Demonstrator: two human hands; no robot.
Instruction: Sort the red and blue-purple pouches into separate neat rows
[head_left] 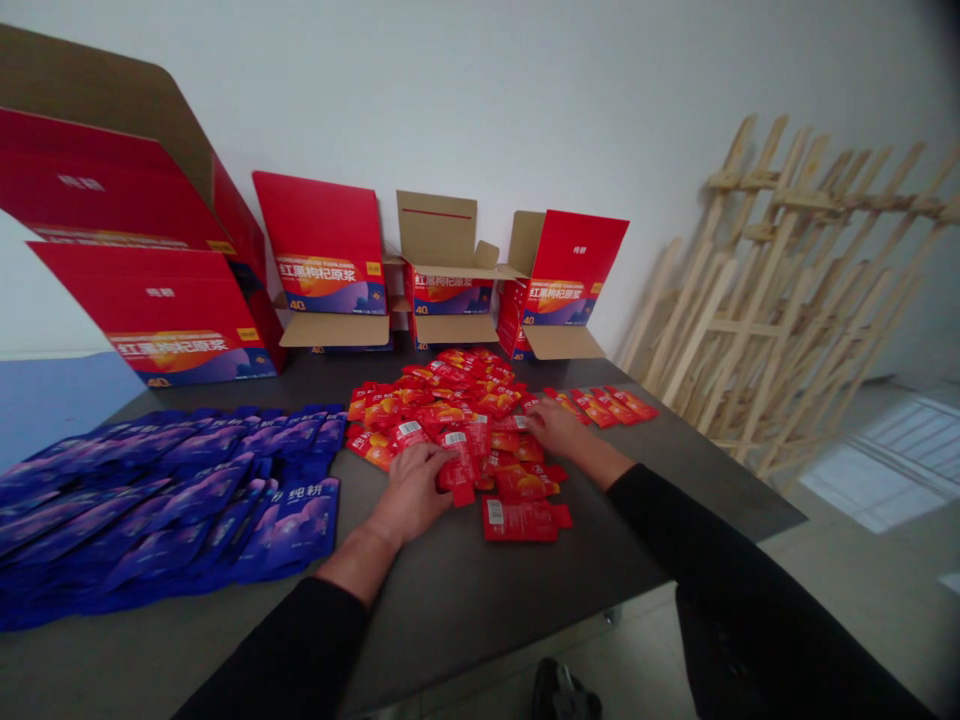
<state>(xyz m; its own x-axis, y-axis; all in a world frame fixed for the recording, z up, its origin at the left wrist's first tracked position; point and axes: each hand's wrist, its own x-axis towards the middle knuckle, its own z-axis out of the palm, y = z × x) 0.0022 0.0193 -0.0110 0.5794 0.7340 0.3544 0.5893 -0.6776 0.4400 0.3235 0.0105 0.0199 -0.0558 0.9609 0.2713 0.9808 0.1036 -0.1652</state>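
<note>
A heap of red sachets (450,385) with orange fruit prints lies in the middle of the dark table (457,620). My left hand (416,487) is at the heap's front left, thumb and fingers closed on a red sachet (459,462) that shows its barcode side. At the right side of the heap, my right hand (556,432) reaches over the sachets, fingertips on or beside one; whether it grips it is hidden. A single sachet (521,520) lies flat at the near edge of the heap. To the right, several sachets (615,405) form an overlapping row.
Blue-purple pouches (300,520) lie in overlapping rows at the left. Open red cartons (330,240) line the table's back against the wall, with a larger open carton (172,320) at far left. Wooden easel-like frames (765,300) lean at the right beyond the table edge.
</note>
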